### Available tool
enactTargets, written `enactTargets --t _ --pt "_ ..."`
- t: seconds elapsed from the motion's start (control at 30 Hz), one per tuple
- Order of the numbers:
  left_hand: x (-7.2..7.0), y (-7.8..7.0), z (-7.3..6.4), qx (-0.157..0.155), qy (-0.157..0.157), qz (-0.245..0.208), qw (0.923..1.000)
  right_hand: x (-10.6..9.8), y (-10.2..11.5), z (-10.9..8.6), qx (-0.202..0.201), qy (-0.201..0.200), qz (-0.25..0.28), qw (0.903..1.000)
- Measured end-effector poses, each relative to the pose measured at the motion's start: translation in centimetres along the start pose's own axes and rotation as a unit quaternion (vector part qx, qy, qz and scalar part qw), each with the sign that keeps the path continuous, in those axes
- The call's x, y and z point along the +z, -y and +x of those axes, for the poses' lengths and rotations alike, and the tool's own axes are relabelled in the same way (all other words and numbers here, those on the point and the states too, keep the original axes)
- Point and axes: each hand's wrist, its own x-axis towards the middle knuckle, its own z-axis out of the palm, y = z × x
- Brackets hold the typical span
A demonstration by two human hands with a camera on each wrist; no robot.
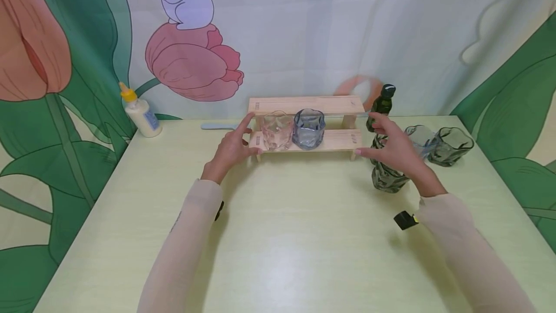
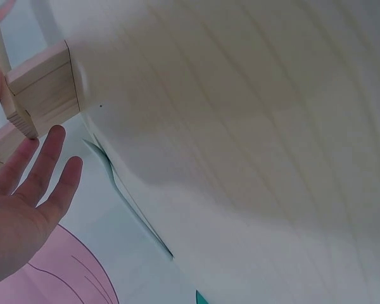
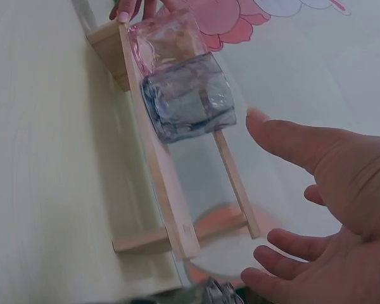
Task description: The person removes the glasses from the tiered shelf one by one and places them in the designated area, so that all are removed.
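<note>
A two-step wooden rack (image 1: 343,140) stands at the back of the table. Side by side on its lower step are a pink glass (image 1: 278,132) and a blue glass (image 1: 309,129). My left hand (image 1: 230,149) is at the rack's left end, its thumb at the lower step's front corner. In the left wrist view, fairly straight fingers (image 2: 50,158) reach the wood's end. At the right end, my right hand (image 1: 395,151) has thumb and fingers spread. The right wrist view shows that hand (image 3: 329,209) holding nothing, a gap between it and the rack (image 3: 171,202).
Dark grey glasses (image 1: 388,177) stand partly behind my right hand, with a clear bluish glass (image 1: 419,138) and another grey one (image 1: 449,146) farther right. A dark green bottle (image 1: 382,103) is behind them. Far left are a glue bottle (image 1: 143,115) and a light-blue strip (image 1: 217,126).
</note>
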Motion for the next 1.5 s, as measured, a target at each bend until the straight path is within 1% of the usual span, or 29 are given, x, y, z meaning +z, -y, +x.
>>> enactTargets --t 0.1,0.2,0.4,0.5,0.8,1.1,1.37,1.5 --pt "0.0 0.0 0.0 0.0 -0.001 -0.001 1.0 0.9 0.3 1.0 -0.014 0.017 0.025 0.9994" --pt "0.0 0.0 -0.1 -0.002 -0.001 -0.001 1.0 1.8 0.7 1.9 -0.019 0.035 0.048 0.9981" --pt "0.0 0.1 0.0 -0.007 0.0 0.001 1.0 3.4 1.5 3.5 -0.031 0.055 0.071 0.9955" --pt "0.0 0.0 0.0 -0.006 -0.002 0.001 1.0 3.9 1.7 4.1 -0.043 0.056 0.08 0.9943" --pt "0.1 0.0 0.1 -0.002 -0.003 0.005 1.0 5.2 2.6 5.5 -0.047 0.062 0.104 0.9915" --pt "0.1 0.0 0.0 -0.01 0.0 0.006 0.9999 6.8 3.4 6.6 -0.063 0.059 0.114 0.9897" --pt "0.0 -0.2 -0.1 -0.007 -0.001 -0.002 1.0 7.9 3.8 7.2 -0.056 0.048 0.113 0.9909" --pt "0.0 -0.2 -0.1 -0.006 -0.001 -0.002 1.0 8.3 3.9 7.5 -0.057 0.037 0.091 0.9935"
